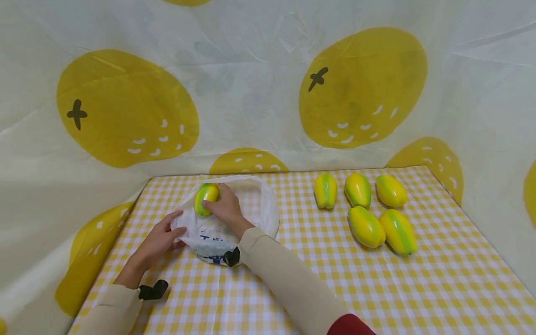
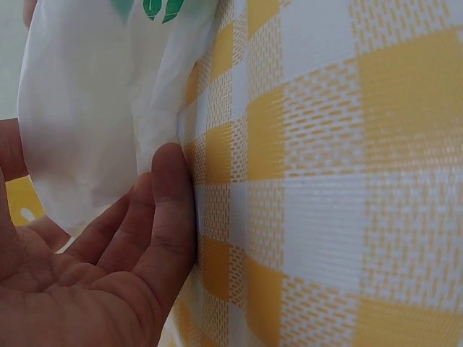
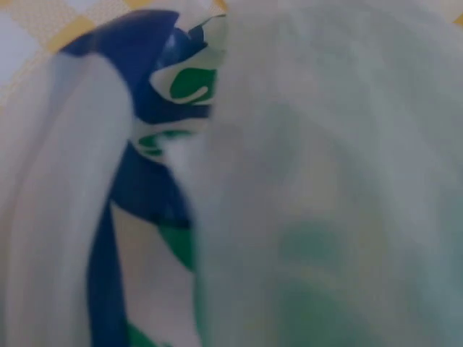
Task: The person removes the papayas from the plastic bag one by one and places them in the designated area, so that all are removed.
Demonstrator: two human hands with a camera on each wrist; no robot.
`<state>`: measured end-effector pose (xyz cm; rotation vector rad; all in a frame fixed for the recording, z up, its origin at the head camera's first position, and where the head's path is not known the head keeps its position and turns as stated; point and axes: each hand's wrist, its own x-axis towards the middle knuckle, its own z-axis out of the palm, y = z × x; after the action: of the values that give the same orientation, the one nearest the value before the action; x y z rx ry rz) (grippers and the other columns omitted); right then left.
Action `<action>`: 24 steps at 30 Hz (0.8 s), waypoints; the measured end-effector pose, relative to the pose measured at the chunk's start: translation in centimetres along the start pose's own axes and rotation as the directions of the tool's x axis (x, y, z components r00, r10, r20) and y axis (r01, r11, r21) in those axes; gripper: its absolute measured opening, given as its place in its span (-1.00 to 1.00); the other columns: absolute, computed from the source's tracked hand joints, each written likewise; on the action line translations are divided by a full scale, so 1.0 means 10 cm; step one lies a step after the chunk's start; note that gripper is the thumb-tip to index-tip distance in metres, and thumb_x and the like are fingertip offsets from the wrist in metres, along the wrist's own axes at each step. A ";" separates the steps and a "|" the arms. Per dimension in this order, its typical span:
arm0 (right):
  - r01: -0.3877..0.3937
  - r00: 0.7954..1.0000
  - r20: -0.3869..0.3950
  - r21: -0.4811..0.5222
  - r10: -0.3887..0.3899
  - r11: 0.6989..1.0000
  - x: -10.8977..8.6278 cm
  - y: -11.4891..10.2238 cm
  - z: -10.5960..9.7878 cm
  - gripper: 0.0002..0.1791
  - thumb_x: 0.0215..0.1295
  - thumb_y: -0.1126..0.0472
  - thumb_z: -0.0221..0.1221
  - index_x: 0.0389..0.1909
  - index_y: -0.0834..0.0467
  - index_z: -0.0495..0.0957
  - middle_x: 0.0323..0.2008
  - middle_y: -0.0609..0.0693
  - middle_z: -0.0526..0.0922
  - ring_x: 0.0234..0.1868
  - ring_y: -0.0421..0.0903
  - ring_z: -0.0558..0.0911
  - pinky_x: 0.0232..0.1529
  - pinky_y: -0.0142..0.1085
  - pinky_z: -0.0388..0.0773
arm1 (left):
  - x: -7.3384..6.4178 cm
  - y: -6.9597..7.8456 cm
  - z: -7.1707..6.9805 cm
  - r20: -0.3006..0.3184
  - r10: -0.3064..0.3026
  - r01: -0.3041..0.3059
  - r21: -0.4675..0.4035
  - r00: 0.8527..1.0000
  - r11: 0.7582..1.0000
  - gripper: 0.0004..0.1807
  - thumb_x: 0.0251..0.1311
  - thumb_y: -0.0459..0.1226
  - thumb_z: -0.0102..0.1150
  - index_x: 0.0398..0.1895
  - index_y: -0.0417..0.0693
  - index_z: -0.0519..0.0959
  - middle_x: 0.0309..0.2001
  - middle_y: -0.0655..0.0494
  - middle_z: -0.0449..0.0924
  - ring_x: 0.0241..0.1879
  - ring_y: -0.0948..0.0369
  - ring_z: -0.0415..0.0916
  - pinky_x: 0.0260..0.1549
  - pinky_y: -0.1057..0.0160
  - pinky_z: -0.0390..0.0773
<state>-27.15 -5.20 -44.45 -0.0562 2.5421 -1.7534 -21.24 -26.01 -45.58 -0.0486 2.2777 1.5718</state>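
Observation:
A white plastic bag (image 1: 270, 209) with blue and green print lies with its mouth spread wide on the left half of the table. My right hand (image 1: 228, 207) reaches into that mouth and grips a yellow-green papaya (image 1: 203, 200) near the bag's far left side. At the left rim, my left hand (image 1: 161, 235) holds the bag's edge between thumb and fingers. In the left wrist view, the left fingers (image 2: 170, 210) lie along the outside of the bag (image 2: 87, 108), close to the tablecloth. Only bag plastic (image 3: 325, 181) fills the right wrist view, hiding the right hand and papaya there.
Several more papayas (image 1: 366, 227) lie in two rows on the right half of the table. A yellow-and-white checked tablecloth (image 1: 293, 279) covers the table. Behind it hangs a pale curtain (image 1: 251, 102) printed with large yellow fruit.

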 end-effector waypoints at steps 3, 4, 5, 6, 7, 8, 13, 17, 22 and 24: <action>0.005 1.000 0.012 0.011 -0.005 1.000 0.03 0.02 0.03 -0.29 0.29 0.06 0.43 0.43 0.10 0.43 0.31 0.06 0.59 0.21 0.01 0.60 0.35 -0.11 0.54 | 0.00 0.00 0.00 -0.011 -0.009 0.010 0.015 1.000 1.000 -0.18 0.60 -0.18 0.01 0.73 -0.02 -0.17 0.62 -0.30 0.06 0.35 0.04 0.41 0.04 0.31 0.72; 0.001 1.000 0.014 0.010 -0.001 1.000 0.03 0.02 0.05 -0.27 0.29 0.05 0.43 0.45 0.10 0.42 0.34 0.06 0.58 0.23 0.02 0.59 0.36 -0.10 0.53 | 0.00 0.00 0.00 -0.013 -0.013 0.013 0.021 1.000 1.000 -0.18 0.60 -0.18 0.01 0.73 -0.02 -0.16 0.61 -0.30 0.07 0.36 0.03 0.41 0.04 0.30 0.72; -0.001 1.000 0.015 0.006 0.001 1.000 0.04 0.02 0.06 -0.24 0.29 0.05 0.43 0.46 0.10 0.40 0.36 0.06 0.56 0.25 0.03 0.58 0.37 -0.10 0.53 | 0.00 0.00 0.00 -0.012 -0.013 0.014 0.024 1.000 1.000 -0.19 0.60 -0.18 0.01 0.73 -0.03 -0.16 0.61 -0.30 0.08 0.37 0.01 0.40 0.06 0.28 0.72; -0.004 1.000 0.015 -0.006 0.004 1.000 0.05 0.02 0.08 -0.21 0.29 0.04 0.44 0.49 0.09 0.38 0.39 0.06 0.54 0.27 0.03 0.58 0.38 -0.09 0.52 | 0.00 0.00 0.00 -0.012 -0.014 0.014 0.025 1.000 1.000 -0.19 0.60 -0.18 0.01 0.73 -0.03 -0.15 0.60 -0.31 0.09 0.38 0.00 0.40 0.07 0.27 0.72; -0.008 1.000 0.017 -0.016 0.009 1.000 0.05 0.02 0.09 -0.18 0.29 0.03 0.44 0.51 0.09 0.35 0.42 0.06 0.51 0.30 0.04 0.57 0.40 -0.08 0.51 | 0.00 0.01 0.01 -0.010 -0.013 0.013 0.030 1.000 0.999 -0.19 0.60 -0.18 0.02 0.73 -0.03 -0.15 0.60 -0.31 0.10 0.38 0.00 0.40 0.08 0.26 0.72; -0.007 1.000 0.018 -0.031 0.007 0.999 0.05 0.02 0.10 -0.16 0.28 0.02 0.45 0.53 0.08 0.33 0.44 0.06 0.49 0.31 0.05 0.56 0.40 -0.08 0.51 | 0.00 0.01 0.01 -0.009 -0.013 0.013 0.030 1.000 0.999 -0.19 0.60 -0.18 0.02 0.72 -0.04 -0.15 0.59 -0.32 0.11 0.38 -0.01 0.40 0.09 0.25 0.72; 0.015 1.000 0.028 -0.092 -0.013 0.996 0.07 0.03 0.10 -0.11 0.24 0.08 0.47 0.56 0.07 0.30 0.48 0.04 0.45 0.36 0.05 0.53 0.44 -0.08 0.48 | 0.01 0.01 0.02 -0.004 -0.005 0.005 0.022 1.000 1.000 -0.19 0.59 -0.19 0.04 0.72 -0.05 -0.13 0.58 -0.34 0.12 0.35 0.01 0.43 0.08 0.25 0.72; -0.030 0.999 0.035 -0.045 0.031 0.999 0.09 0.04 0.10 -0.11 0.22 0.19 0.42 0.57 0.01 0.29 0.45 -0.01 0.47 0.25 0.03 0.54 0.34 -0.08 0.54 | 0.01 0.00 0.02 -0.001 0.004 -0.004 0.011 1.000 1.000 -0.19 0.59 -0.21 0.04 0.72 -0.06 -0.13 0.58 -0.35 0.11 0.32 0.03 0.44 0.07 0.27 0.72; -0.014 0.999 0.047 -0.036 0.016 0.999 0.11 0.04 0.12 -0.16 0.26 0.14 0.39 0.56 -0.04 0.32 0.47 -0.03 0.46 0.25 0.03 0.54 0.35 -0.08 0.54 | 0.01 -0.01 0.01 0.001 0.009 -0.009 0.001 1.000 1.000 -0.19 0.60 -0.22 0.03 0.72 -0.07 -0.13 0.58 -0.34 0.10 0.31 0.06 0.44 0.05 0.29 0.72; 0.030 0.999 0.043 -0.098 -0.025 0.995 0.11 0.04 0.13 -0.18 0.28 0.05 0.43 0.54 -0.03 0.35 0.48 -0.02 0.45 0.31 0.03 0.54 0.40 -0.08 0.51 | 0.02 -0.02 0.01 0.004 0.010 -0.010 -0.007 1.000 1.000 -0.20 0.59 -0.22 0.03 0.72 -0.07 -0.13 0.58 -0.33 0.11 0.31 0.06 0.45 0.05 0.28 0.72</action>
<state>-28.16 -6.35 -45.36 -0.1312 2.6086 -1.6166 -21.34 -25.94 -45.88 -0.0359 2.2721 1.5837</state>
